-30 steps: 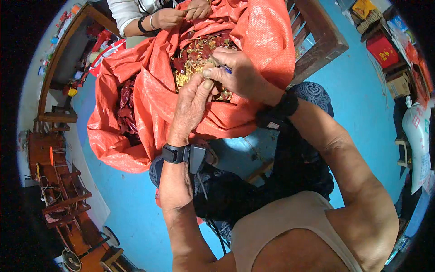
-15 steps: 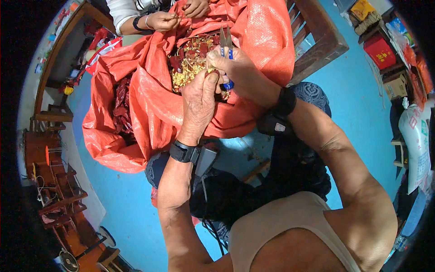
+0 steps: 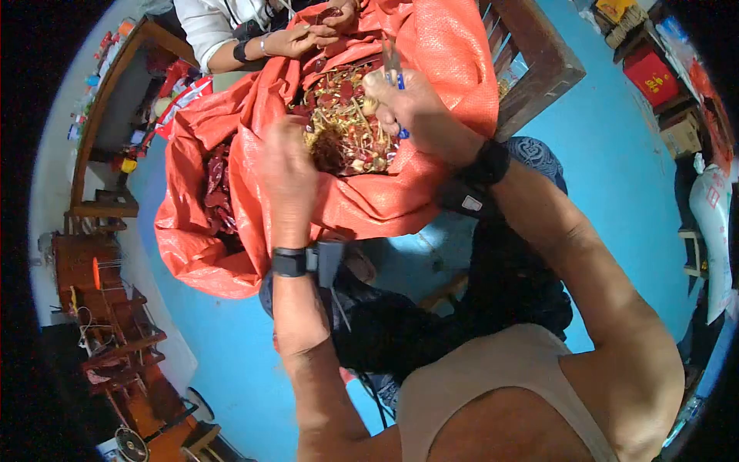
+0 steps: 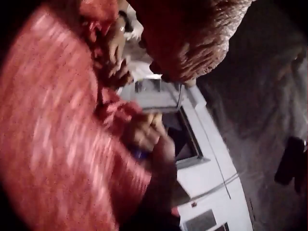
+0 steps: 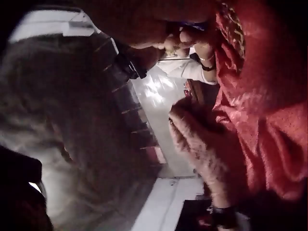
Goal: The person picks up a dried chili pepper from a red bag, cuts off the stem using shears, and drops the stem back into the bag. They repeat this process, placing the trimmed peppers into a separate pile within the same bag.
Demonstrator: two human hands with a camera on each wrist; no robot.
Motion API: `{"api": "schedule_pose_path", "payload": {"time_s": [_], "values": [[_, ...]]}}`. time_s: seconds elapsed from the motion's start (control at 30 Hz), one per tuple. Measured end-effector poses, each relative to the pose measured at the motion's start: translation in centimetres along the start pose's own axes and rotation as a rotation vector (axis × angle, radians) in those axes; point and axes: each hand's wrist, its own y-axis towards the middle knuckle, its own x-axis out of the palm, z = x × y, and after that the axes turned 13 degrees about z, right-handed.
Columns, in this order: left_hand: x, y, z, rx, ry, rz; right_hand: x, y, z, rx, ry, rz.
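In the head view the right hand point(image 3: 416, 112) grips blue-handled scissors point(image 3: 392, 60), blades pointing away, over the cut dried chili pieces and yellow seeds point(image 3: 350, 127) in an open red woven sack point(image 3: 454, 69). The left hand point(image 3: 291, 165), blurred, is over the sack's fold left of the pieces; whether it holds anything cannot be made out. Whole dark red chilies point(image 3: 219, 192) lie in the sack opening at the left. In the right wrist view the left hand point(image 5: 202, 144) has its fingers together beside the red sack point(image 5: 269, 120).
Across the sack, another person's hands point(image 3: 300, 38) hold a dark red piece. A wooden chair frame point(image 3: 539, 61) stands at the right of the sack on the blue floor point(image 3: 616, 169). A white filled bag point(image 3: 712, 231) is at the far right, wooden furniture point(image 3: 131, 331) at the left.
My left hand has moved away from the right hand, leftward over the sack's fold. The right hand has shifted slightly right with the scissors. The chili pieces between the hands are more exposed.
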Motion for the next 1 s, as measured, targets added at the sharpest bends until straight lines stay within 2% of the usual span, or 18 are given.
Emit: {"api": "schedule_pose_path", "payload": {"time_s": [0.07, 0.1, 0.13, 0.17, 0.2, 0.23, 0.3, 0.37, 0.43, 0.5, 0.57, 0.7, 0.8, 0.83, 0.9, 0.93, 0.97, 1.0], "values": [[-2.3, 1.9, -3.8, 0.01, 0.255, 0.166, 0.0, 0.2, 0.4, -0.174, -0.307, -0.059], [-3.1, 2.1, -5.5, 0.054, 0.413, 0.223, -0.2, 0.5, 0.9, -0.175, -0.309, -0.059], [-3.5, 2.2, -6.5, 0.053, 0.413, 0.225, -0.3, 0.9, 1.3, -0.477, -0.502, -0.059], [-3.7, 2.1, -7.5, 0.177, 0.554, 0.283, -0.4, 1.2, 1.8, -0.78, -0.689, -0.061], [-3.9, 2.2, -7.6, 0.303, 0.699, 0.338, -0.3, 0.6, 1.5, -0.705, -0.738, -0.099], [-3.5, 2.3, -7.6, 0.293, 0.558, 0.303, -0.4, 0.4, 1.5, -0.706, -0.733, -0.106], [-2.0, 1.8, -6.3, -0.101, 0.108, 0.014, -0.8, 0.1, 1.4, -0.96, -0.963, -0.245], [0.7, 1.1, -5.2, -0.051, 0.026, -0.158, -1.2, 0.0, 2.2, -0.965, -0.968, -0.26], [3.7, 0.1, -6.6, 0.06, 0.1, -0.23, -1.2, -0.3, 2.3, -1.044, -1.042, -0.293], [5.1, -0.6, -7.2, 0.016, 0.223, -0.275, -1.3, -0.3, 2.0, -0.96, -1.111, -0.323], [6.2, -0.7, -7.4, -0.027, 0.338, -0.322, -1.6, 0.1, 1.8, -1.252, -1.096, -0.422], [7.3, -0.5, -10.5, -0.063, 0.354, -0.279, -1.8, 1.3, 2.3, -1.243, -1.004, -0.235], [6.9, -0.2, -10.3, -0.156, 0.377, -0.218, -1.7, 0.1, 0.7, -0.613, -0.741, -0.245], [6.2, 0.4, -9.0, -0.148, 0.374, -0.222, -1.7, 0.2, 0.8, -0.614, -0.739, -0.235], [4.9, 1.1, -7.0, -0.261, 0.169, -0.136, -1.5, 0.3, 1.5, -0.383, -0.328, -0.171], [4.5, 1.2, -7.2, -0.299, -0.045, -0.14, -1.5, 0.7, 1.4, -0.446, -0.441, -0.158], [4.2, 0.9, -6.7, -0.294, -0.047, -0.146, -1.7, 0.7, 1.4, -0.447, -0.439, -0.151], [3.6, 0.8, -5.4, -0.329, -0.208, -0.161, -1.7, 0.7, 1.1, -0.554, -0.52, -0.109]]}}
